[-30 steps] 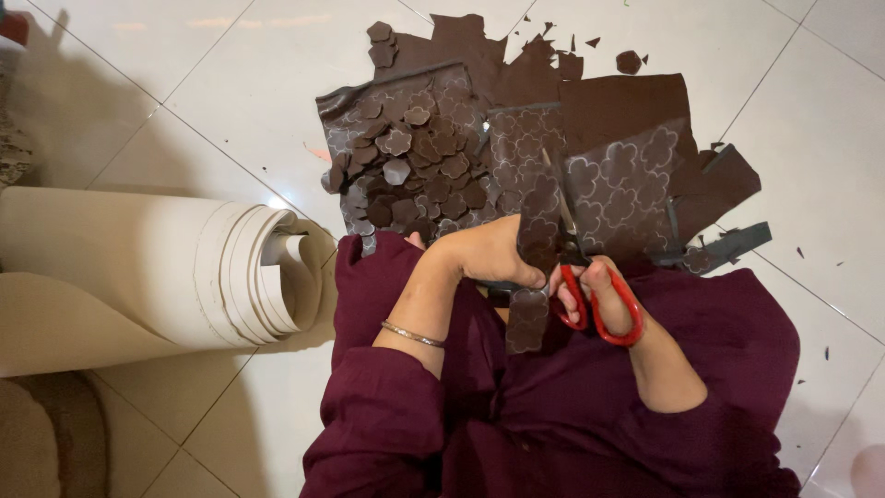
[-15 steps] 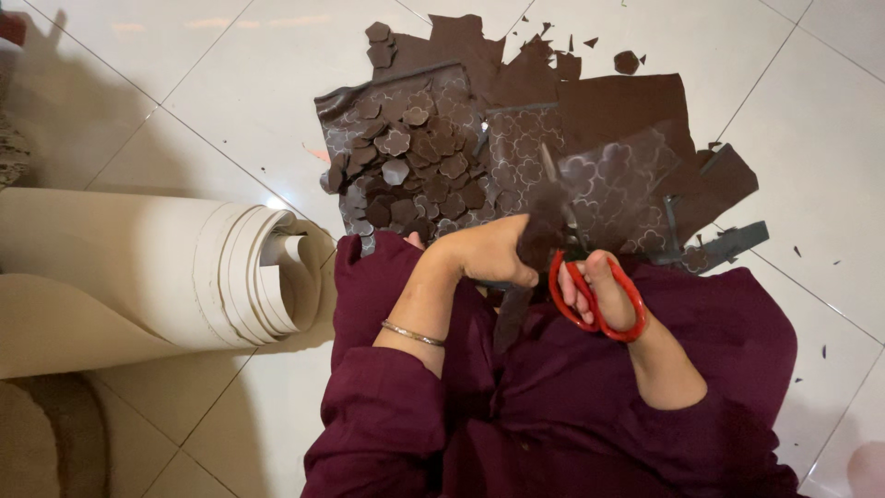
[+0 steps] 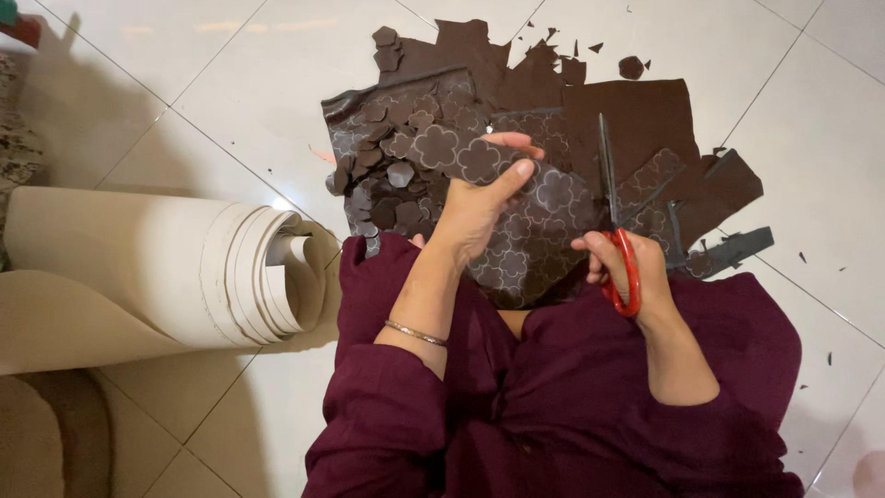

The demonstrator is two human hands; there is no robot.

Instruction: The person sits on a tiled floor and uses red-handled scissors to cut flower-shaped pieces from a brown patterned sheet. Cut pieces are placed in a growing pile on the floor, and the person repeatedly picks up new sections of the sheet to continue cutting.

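Note:
My left hand [image 3: 479,207] holds up a brown patterned sheet [image 3: 535,231] printed with pale clover outlines, thumb on top and fingers behind it. My right hand [image 3: 622,267] grips red-handled scissors [image 3: 619,235], blades pointing away from me along the sheet's right edge. A heap of small brown cut-out shapes [image 3: 392,161] lies on the floor just beyond my left hand. More brown sheet pieces [image 3: 636,115] are spread behind.
A large cream roll of sheet material [image 3: 184,267] lies on the white tiled floor [image 3: 230,83] to my left. Small brown scraps [image 3: 820,267] dot the tiles at the right. My maroon clothing [image 3: 553,406] fills the lower frame.
My left hand has lifted a large patterned sheet up in front of me. The scissors have swung from beside a small strip to point upward along the sheet's right edge.

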